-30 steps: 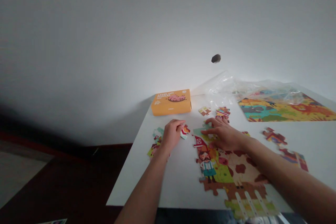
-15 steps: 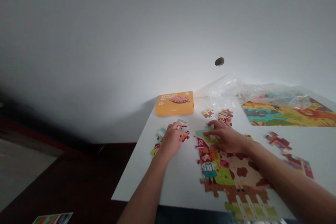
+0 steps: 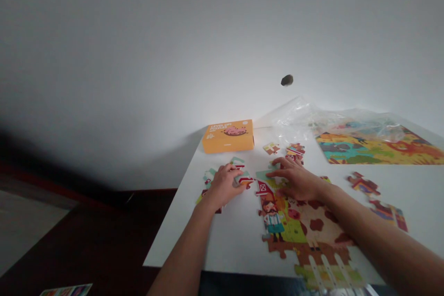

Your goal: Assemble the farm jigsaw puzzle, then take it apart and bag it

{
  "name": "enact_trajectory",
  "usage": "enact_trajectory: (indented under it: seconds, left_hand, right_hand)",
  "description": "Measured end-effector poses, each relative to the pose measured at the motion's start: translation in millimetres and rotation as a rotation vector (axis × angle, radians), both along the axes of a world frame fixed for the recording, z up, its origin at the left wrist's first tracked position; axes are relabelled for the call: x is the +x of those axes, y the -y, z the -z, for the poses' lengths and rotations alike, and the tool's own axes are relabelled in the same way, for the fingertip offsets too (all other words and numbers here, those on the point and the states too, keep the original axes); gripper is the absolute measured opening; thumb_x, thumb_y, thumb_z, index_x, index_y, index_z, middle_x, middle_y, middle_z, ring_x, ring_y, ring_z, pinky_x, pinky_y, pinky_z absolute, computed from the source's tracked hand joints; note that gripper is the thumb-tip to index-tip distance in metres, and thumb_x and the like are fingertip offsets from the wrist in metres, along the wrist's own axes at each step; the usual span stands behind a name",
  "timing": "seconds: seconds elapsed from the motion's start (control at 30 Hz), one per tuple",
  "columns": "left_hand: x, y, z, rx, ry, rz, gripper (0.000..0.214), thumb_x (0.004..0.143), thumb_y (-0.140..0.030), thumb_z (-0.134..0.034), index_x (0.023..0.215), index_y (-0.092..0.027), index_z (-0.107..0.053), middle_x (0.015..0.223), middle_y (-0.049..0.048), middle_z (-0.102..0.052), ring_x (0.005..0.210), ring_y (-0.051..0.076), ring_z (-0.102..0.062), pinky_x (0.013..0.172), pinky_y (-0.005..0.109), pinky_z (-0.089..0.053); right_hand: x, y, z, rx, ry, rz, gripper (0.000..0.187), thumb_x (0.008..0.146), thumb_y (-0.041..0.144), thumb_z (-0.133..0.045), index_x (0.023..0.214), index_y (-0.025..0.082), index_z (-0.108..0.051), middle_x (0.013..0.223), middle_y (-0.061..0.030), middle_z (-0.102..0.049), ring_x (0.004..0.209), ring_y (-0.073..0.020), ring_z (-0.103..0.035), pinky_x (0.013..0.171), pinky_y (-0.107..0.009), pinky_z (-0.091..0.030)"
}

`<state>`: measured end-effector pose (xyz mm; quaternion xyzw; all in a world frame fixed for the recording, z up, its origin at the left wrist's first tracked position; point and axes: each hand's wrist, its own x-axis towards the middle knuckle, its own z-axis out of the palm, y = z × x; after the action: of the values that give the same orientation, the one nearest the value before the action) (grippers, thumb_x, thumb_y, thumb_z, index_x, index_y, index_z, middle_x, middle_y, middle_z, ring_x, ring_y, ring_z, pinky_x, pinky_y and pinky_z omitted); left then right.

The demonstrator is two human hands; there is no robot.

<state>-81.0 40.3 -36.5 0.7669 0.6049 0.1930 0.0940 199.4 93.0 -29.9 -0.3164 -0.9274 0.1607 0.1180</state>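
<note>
Below frame centre, the left hand (image 3: pixel 225 186) pinches a puzzle piece (image 3: pixel 247 179); the right hand (image 3: pixel 301 180), fingers spread, overlies the cow puzzle (image 3: pixel 294 233).

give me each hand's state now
Left hand: closed on a red-and-teal puzzle piece
Right hand: open, fingers spread over the partly assembled puzzle

Here's the farm puzzle (image 3: pixel 316 225), lying flat, part-joined, edges jagged; printed farmer (image 3: pixel 274 224) at nine o'clock, spotted cow central, white fence posts (image 3: pixel 328 270) toward six; out at ten, a red-and-mint piece (image 3: pixel 246 180), detached!
</note>
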Motion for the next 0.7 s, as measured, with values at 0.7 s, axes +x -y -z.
enact_trajectory:
  seconds: [0.7]
  left_hand:
    - [0,-13,3.0,-0.101,0.177,0.208,0.045,0.079,-0.016,-0.065,0.122,-0.03,-0.063,0.117,0.0055,-0.054,0.113,0.019,-0.051,0.105,0.037,-0.038]
  right_hand:
    - [-1,-1,-0.9,0.001,0.014,0.002,0.051,0.074,0.04,-0.068,0.124,0.034,-0.061,0.131,-0.0105,-0.044,0.117,-0.0346,-0.043,0.101,-0.056,-0.028]
